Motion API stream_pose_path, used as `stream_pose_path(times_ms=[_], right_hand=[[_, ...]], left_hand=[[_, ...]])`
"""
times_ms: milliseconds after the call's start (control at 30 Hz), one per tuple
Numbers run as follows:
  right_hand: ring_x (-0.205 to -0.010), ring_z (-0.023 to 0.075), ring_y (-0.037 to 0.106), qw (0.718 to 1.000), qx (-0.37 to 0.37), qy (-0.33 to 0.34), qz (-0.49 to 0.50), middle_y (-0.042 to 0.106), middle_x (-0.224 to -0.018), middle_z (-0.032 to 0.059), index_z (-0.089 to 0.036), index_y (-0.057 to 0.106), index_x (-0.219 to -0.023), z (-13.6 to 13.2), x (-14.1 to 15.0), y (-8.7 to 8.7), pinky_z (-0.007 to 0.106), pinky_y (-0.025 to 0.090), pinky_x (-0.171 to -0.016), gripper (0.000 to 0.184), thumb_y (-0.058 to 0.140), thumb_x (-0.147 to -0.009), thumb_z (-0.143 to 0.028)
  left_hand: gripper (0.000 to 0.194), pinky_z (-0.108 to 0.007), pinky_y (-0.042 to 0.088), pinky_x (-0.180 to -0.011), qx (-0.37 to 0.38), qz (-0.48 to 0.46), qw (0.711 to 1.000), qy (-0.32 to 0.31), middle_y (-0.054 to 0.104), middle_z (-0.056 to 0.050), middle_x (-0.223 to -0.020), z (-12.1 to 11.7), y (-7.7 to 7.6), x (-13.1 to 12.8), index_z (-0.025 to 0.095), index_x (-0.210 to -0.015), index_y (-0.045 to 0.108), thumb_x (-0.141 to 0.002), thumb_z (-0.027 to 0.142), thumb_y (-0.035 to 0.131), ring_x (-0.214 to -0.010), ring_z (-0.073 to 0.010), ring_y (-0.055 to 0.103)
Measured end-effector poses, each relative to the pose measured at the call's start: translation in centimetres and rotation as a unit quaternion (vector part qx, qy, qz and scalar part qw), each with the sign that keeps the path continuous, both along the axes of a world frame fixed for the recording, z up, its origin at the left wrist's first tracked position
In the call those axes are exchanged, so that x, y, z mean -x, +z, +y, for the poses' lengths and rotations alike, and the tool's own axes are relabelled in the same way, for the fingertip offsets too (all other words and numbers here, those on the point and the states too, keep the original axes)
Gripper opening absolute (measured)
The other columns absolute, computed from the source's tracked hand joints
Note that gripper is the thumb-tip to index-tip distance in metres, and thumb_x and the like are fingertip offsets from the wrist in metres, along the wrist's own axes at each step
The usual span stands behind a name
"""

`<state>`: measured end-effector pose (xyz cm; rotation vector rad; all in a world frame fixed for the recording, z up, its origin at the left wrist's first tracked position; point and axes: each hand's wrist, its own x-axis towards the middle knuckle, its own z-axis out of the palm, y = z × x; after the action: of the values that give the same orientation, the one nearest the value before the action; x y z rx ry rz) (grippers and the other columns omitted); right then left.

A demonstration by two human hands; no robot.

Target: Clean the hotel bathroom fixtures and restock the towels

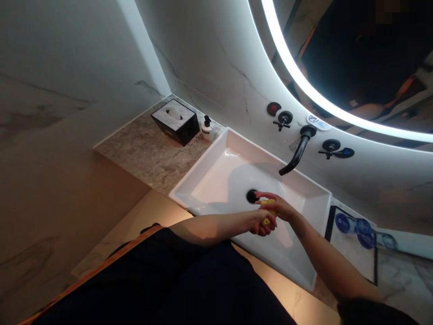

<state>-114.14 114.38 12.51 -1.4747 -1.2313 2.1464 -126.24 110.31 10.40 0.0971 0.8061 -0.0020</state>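
Head view: your left hand (261, 225) curled closed round near end of crumpled yellow cloth (266, 221); your right hand (280, 207) gripping far end more loosely, some fingers stretched left. Cloth lies between hands, touching both, neither nearer. Long axis seems near-to-far; fingers hide much, cannot tell surely. Bundle above sink (206, 180), right and near of drain (251, 197), apart from spout (297, 157).

- Support: mottled stone countertop (138, 155).
- Seated on it: rectangular white vessel sink (209, 180).
- At sink's 10 o'clock: marble-topped black tissue box (177, 124).
- At 11 o'clock: pump bottle (207, 131).
- Near 4 o'clock: black-edged tray (353, 264).
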Motion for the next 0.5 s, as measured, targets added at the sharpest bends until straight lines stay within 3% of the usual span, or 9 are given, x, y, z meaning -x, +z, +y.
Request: stream_pose_path(times_ms=[33,100,167,233,300,367,400,500], right_hand=[[-0.089,0.0216,0.07,0.999,0.02,0.023,0.036,0.074,-0.11,0.0085,-0.018,0.074,-0.086,0.0,-0.4,0.5,0.034,0.055,-0.078,0.038,0.088,-0.052,-0.028],[-0.09,0.0236,0.07,0.997,0.023,0.03,0.068,0.075,-0.107,0.011,-0.016,0.074,-0.075,-0.2,-1.0,1.0,0.035,0.056,-0.079,0.03,0.089,-0.054,-0.03],[-0.075,0.0204,0.068,0.998,-0.028,-0.029,0.041,0.074,-0.084,0.0073,-0.016,0.072,-0.07,-0.7,-1.4,1.0,0.032,0.055,-0.069,0.028,0.089,-0.059,-0.036],[-0.068,0.0182,0.065,0.985,-0.131,-0.113,-0.026,0.071,-0.075,0.0035,-0.018,0.076,-0.08,-1.6,-1.5,0.9,0.03,0.053,-0.063,0.03,0.085,-0.065,-0.042],[-0.071,0.0184,0.066,0.948,-0.254,-0.162,-0.097,0.072,-0.08,0.0027,-0.02,0.078,-0.097,-2.5,-1.1,1.2,0.031,0.054,-0.067,0.032,0.08,-0.073,-0.042],[-0.078,0.0192,0.068,0.9,-0.377,-0.173,-0.138,0.074,-0.087,0.0033,-0.023,0.078,-0.103,-3.4,-0.2,2.1,0.033,0.056,-0.074,0.027,0.073,-0.081,-0.038],[-0.082,0.02,0.069,0.875,-0.431,-0.171,-0.142,0.075,-0.09,0.0038,-0.024,0.078,-0.101,-3.8,0.4,2.6,0.035,0.057,-0.077,0.022,0.07,-0.084,-0.035],[-0.089,0.023,0.07,0.801,-0.568,-0.15,-0.115,0.075,-0.089,0.0038,-0.027,0.078,-0.092,-4.5,2.7,4.0,0.042,0.058,-0.084,0.012,0.067,-0.086,-0.028]], left_hand=[[0.03,-0.015,0.013,-0.037,0.003,-0.025,1.0,-0.011,0.035,0.004,-0.05,0.0,-0.1,0.4,0.021,-0.064,0.041,-0.071,0.001,0.061,-0.038,-0.0082,0.024],[0.025,-0.015,0.016,-0.035,0.001,-0.064,0.998,-0.017,0.045,0.0,-0.054,0.0,-0.4,0.9,0.02,-0.069,0.047,-0.072,0.001,0.063,-0.039,-0.0088,0.029],[0.021,-0.016,0.024,-0.035,-0.02,-0.078,0.997,0.0,0.057,-0.004,-0.063,-0.1,-0.6,1.5,0.018,-0.078,0.054,-0.072,0.004,0.068,-0.042,-0.0112,0.041],[0.023,-0.021,0.04,-0.041,-0.055,-0.065,0.996,0.039,0.063,-0.006,-0.07,0.0,-0.6,2.1,0.017,-0.088,0.058,-0.072,0.006,0.07,-0.05,-0.0161,0.056],[0.022,-0.034,0.055,-0.052,-0.055,-0.061,0.994,0.072,0.065,-0.009,-0.075,0.4,-0.3,2.9,0.015,-0.095,0.059,-0.076,0.014,0.068,-0.063,-0.0258,0.067],[0.023,-0.046,0.059,-0.059,-0.008,-0.09,0.99,0.113,0.066,-0.014,-0.081,1.1,0.6,3.4,0.012,-0.1,0.06,-0.083,0.028,0.059,-0.073,-0.0343,0.071],[0.026,-0.046,0.059,-0.059,0.024,-0.105,0.983,0.146,0.067,-0.015,-0.082,1.6,1.2,3.4,0.01,-0.099,0.061,-0.087,0.033,0.055,-0.074,-0.0348,0.071],[0.012,-0.027,0.055,-0.056,0.071,-0.125,0.943,0.299,0.06,-0.006,-0.071,3.2,3.6,2.3,0.013,-0.081,0.056,-0.088,0.023,0.056,-0.059,-0.0171,0.062]])
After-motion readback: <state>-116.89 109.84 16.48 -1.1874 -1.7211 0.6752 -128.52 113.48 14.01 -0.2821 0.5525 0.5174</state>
